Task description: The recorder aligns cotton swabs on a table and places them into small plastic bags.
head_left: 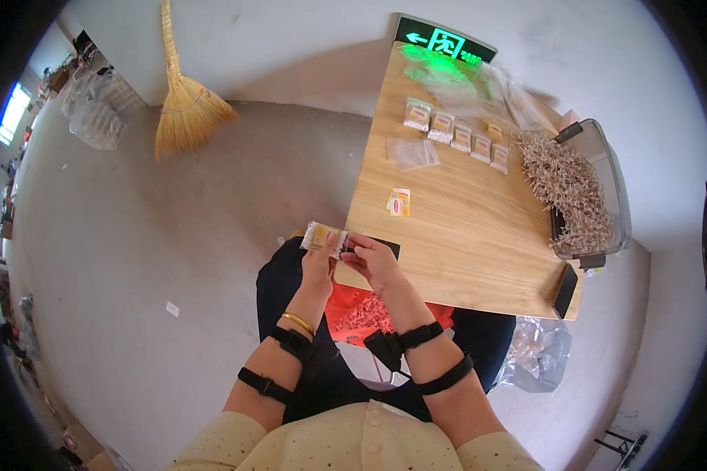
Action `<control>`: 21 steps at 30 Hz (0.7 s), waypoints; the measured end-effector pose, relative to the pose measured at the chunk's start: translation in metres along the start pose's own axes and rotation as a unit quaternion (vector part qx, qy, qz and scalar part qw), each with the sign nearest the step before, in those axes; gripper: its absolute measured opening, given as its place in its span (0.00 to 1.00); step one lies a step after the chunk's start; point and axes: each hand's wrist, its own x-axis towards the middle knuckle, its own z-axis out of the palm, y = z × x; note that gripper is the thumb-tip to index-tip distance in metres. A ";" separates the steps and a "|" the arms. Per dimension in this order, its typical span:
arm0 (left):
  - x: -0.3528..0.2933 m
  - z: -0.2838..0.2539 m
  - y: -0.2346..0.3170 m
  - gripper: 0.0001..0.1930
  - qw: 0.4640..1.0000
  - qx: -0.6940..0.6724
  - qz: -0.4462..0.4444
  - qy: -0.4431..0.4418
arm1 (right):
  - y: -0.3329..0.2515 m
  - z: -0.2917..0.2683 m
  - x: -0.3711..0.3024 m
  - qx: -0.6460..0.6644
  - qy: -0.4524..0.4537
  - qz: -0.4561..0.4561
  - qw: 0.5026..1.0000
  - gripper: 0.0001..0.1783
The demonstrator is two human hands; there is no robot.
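My left hand (317, 268) grips a small clear plastic packet (319, 236) over the table's near left corner, thumb on top. Inside the packet are rows of short stick-like pieces and a yellow label. My right hand (375, 261) is closed at the packet's right end, its fingertips pinching there. A dark flat object (386, 248) lies partly hidden beside my right hand. Farther up the wooden table (463, 235) sit yellow-and-white cards (399, 202) and flat clear bags (413, 154). Several filled packets (461, 139) stand in a row behind them.
A clear bin (619, 196) of beige stick-like pieces (565, 188) occupies the table's right side. A phone-like black object (565, 290) stands at the near right edge. Red plastic (359, 314) lies below the table edge. A straw broom (187, 110) leans against the wall.
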 end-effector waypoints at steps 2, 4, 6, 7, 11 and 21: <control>-0.001 -0.003 0.000 0.18 1.000 0.002 -0.002 0.001 | 0.002 0.007 -0.003 -0.006 0.018 0.000 1.000 0.25; -0.001 -0.008 0.005 0.18 0.999 -0.009 -0.014 -0.042 | 0.004 0.011 -0.004 -0.037 0.006 0.006 0.999 0.24; 0.000 -0.010 0.009 0.18 0.999 0.011 -0.018 -0.037 | 0.001 0.006 -0.001 -0.053 -0.004 -0.002 0.999 0.23; 0.000 -0.010 0.012 0.18 0.999 0.031 -0.023 -0.033 | 0.001 0.005 0.000 -0.070 -0.014 -0.010 0.997 0.22; -0.014 -0.009 0.025 0.18 0.997 0.047 0.011 -0.056 | 0.009 0.010 0.000 -0.057 0.009 -0.030 0.998 0.19; -0.067 -0.007 0.070 0.18 0.993 -0.052 0.056 -0.095 | -0.006 0.040 -0.039 -0.158 -0.063 -0.150 0.974 0.12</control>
